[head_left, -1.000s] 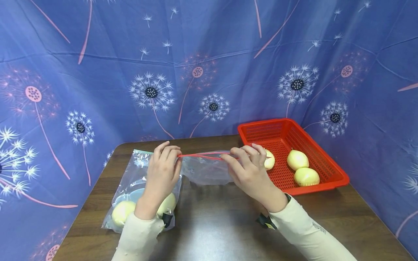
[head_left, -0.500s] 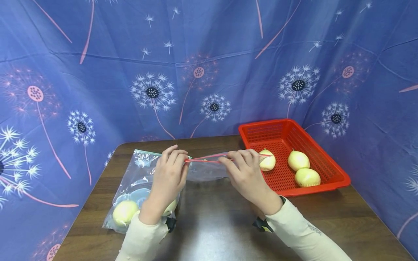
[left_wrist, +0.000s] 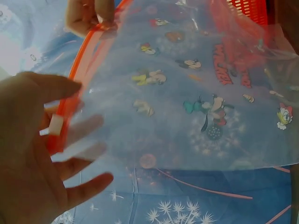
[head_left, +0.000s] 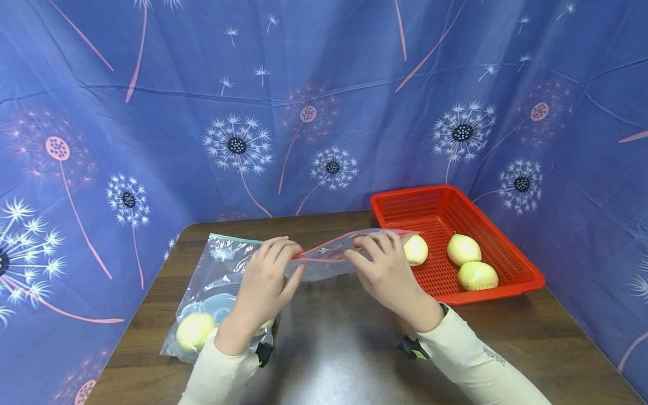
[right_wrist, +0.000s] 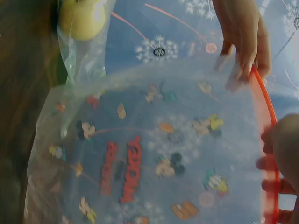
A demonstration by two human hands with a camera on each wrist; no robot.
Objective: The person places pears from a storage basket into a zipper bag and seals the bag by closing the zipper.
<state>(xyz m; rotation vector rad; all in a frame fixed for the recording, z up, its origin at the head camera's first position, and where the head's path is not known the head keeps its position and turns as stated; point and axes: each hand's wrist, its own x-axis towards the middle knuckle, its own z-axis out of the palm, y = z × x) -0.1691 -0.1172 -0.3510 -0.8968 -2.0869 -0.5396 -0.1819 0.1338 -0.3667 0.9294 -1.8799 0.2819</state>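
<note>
A clear zip bag with a red-edged mouth and printed cartoon figures hangs between both hands. My left hand pinches the left end of its red edge, near a small white slider; some fingers show through the plastic in the left wrist view. Fingers of my right hand curl over the red edge farther right and hold it. Between the hands the two red edges stand apart, so the mouth gapes. No fruit shows inside this bag.
A second clear zip bag with a green edge lies at left, holding pale yellow, pear-like fruit. At right, a red plastic basket holds three similar fruits. Both rest on a brown wooden table before a blue patterned cloth.
The bag's red edges have spread from nearly together to a wide gap. My left hand has shifted right, and its thumb now stands away from its fingers. The right hand has barely moved.
</note>
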